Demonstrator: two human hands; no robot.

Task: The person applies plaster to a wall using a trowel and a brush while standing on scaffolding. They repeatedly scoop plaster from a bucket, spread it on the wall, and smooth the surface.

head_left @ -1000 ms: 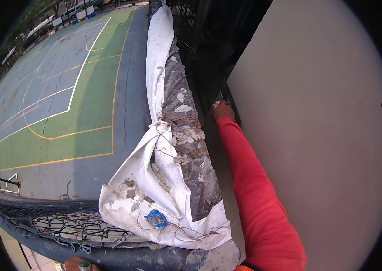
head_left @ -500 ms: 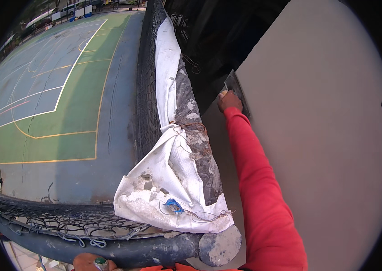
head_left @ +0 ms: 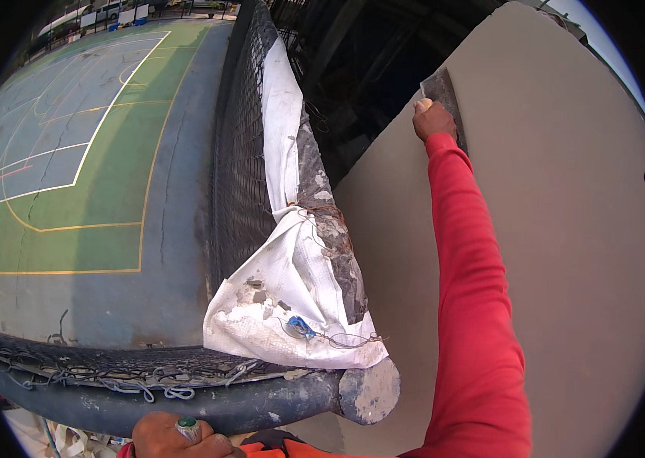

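My right hand (head_left: 435, 120), at the end of a long red sleeve, is closed round the handle of a plastering trowel (head_left: 447, 88). The trowel's flat grey blade lies against the smooth beige wall (head_left: 551, 206), close to its upper left edge. Low in the picture, my left hand (head_left: 177, 437) has its fingers curled and wears a ring (head_left: 187, 428) with a green stone. It is just below the dark metal pipe rail (head_left: 185, 412); whatever it grips, if anything, is hidden.
White sheeting (head_left: 284, 290) with mortar crumbs and a blue scrap (head_left: 300, 327) is wired over a mortar-spattered post (head_left: 315, 168). Black netting (head_left: 234, 153) runs beside it. A green and blue sports court (head_left: 109, 198) lies below on the left. Behind the wall's edge is a dark space.
My right hand and the trowel have moved up and to the right across the wall. My left hand shows more above the lower edge. The whole view has shifted slightly.
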